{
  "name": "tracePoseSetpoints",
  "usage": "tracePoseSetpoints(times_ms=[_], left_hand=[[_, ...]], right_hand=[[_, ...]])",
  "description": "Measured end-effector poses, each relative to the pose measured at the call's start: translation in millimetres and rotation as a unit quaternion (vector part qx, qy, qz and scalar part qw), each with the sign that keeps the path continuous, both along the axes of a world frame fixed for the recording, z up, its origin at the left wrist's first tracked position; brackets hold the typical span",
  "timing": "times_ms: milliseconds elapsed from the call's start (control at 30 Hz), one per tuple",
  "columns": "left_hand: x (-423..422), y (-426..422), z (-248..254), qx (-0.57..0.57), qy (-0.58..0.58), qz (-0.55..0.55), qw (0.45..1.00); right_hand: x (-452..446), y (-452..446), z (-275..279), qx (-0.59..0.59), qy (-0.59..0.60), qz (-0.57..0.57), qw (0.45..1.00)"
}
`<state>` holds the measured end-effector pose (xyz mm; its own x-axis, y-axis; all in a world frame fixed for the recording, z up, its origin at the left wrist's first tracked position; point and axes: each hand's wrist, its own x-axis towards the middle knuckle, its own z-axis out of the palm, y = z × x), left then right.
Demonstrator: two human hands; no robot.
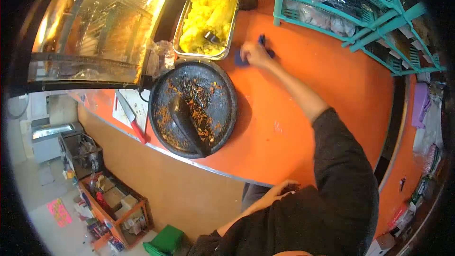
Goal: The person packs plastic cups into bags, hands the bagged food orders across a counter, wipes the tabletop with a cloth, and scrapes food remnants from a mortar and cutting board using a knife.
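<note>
My right hand (256,56) is closed on a dark blue cloth (241,59), pressed against the orange tabletop. It is beside a metal tray (204,57) heaped with yellow food (211,14), and a dark-handled utensil (211,37) lies in the food. My left hand (283,189) is low at the near table edge with its fingers curled; my sleeve partly covers it, and what it holds, if anything, is hidden. Left of my right arm sits a large black stone mortar (222,128), smeared with reddish-brown paste, with a stone pestle (186,123) lying in it.
A red-handled knife (128,111) rests on a white cutting board (121,109) left of the mortar. A lit glass display case (95,28) stands behind it. Teal plastic racks (327,19) with bagged goods occupy the back right. Crates (113,199) stand on the floor below.
</note>
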<state>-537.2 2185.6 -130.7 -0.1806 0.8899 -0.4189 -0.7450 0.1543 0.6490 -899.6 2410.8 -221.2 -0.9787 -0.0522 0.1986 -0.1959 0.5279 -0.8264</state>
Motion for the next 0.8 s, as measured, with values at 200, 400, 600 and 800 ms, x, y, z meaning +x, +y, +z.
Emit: tracePoseSetpoints(times_ms=[200,400,600,800], left_hand=[[-28.4,3.8,45.2,0.005,0.083,0.004,0.997],[-16.5,3.3,39.9,0.003,0.134,-0.023,0.991],[-0.6,-1.3,36.2,-0.022,0.137,-0.038,0.990],[-0.6,-8.3,46.7,-0.018,0.118,-0.032,0.992]], right_hand=[[168.5,43.0,62.9,0.024,-0.271,0.160,0.949],[86.7,162.8,53.4,0.141,-0.015,-0.211,0.967],[183.4,90.8,-1.8,0.103,-0.081,-0.164,0.978],[157.4,53.0,33.2,-0.242,-0.104,-0.013,0.965]])
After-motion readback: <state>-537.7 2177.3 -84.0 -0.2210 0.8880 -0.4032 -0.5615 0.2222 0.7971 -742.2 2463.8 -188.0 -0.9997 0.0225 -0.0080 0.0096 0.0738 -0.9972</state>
